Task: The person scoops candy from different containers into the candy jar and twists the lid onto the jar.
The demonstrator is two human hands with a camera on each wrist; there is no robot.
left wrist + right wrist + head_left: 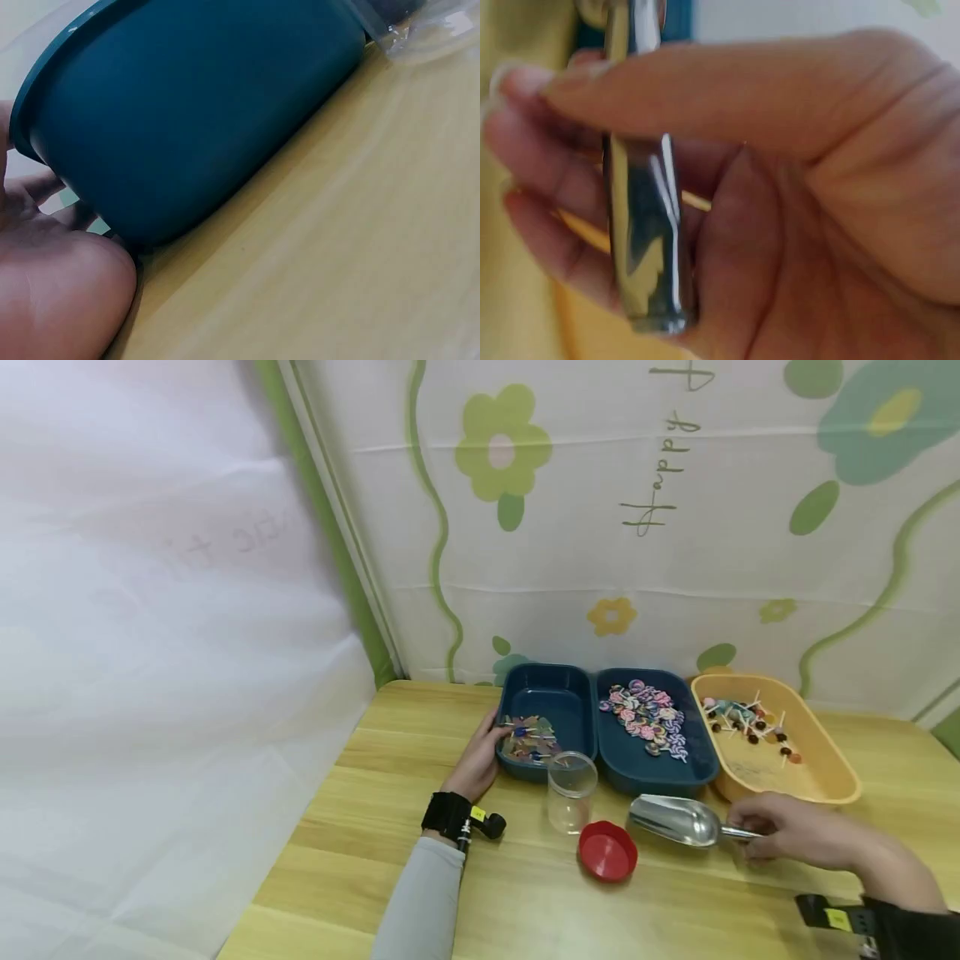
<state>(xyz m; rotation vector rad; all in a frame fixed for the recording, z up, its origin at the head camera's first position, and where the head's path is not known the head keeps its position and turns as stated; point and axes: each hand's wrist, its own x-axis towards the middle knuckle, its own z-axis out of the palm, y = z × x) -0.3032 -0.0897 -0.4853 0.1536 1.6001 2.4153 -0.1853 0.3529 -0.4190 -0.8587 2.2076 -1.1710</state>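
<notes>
The scooping work is looking barely begun: the clear jar [572, 791] is standing open and apparently empty on the counter [390, 827], its red lid [607, 851] is lying off beside it at about 4 o'clock, and the metal scoop [678, 819] is showing no candy in its bowl. All the sweets are sitting in their trays, so filling the jar and closing it are still left.

The right hand [795, 837] is curling its fingers and thumb around the scoop's handle [646, 247], with the bowl pointing toward 9 o'clock, just short of the lid and well apart from any candy. The scoop is lying low over the counter, at 6 o'clock from the 2nd blue tray [652, 727] of swirl lollipops and near the yellow tray [780, 739].

The left hand [480, 760] is resting against the near left corner of the 1st blue tray [543, 718], fingers hooking round its rim and wall; the wrist view shows the palm [60, 300] touching the tray's side [202, 120]. The jar is standing just at 5 o'clock from that tray.
</notes>
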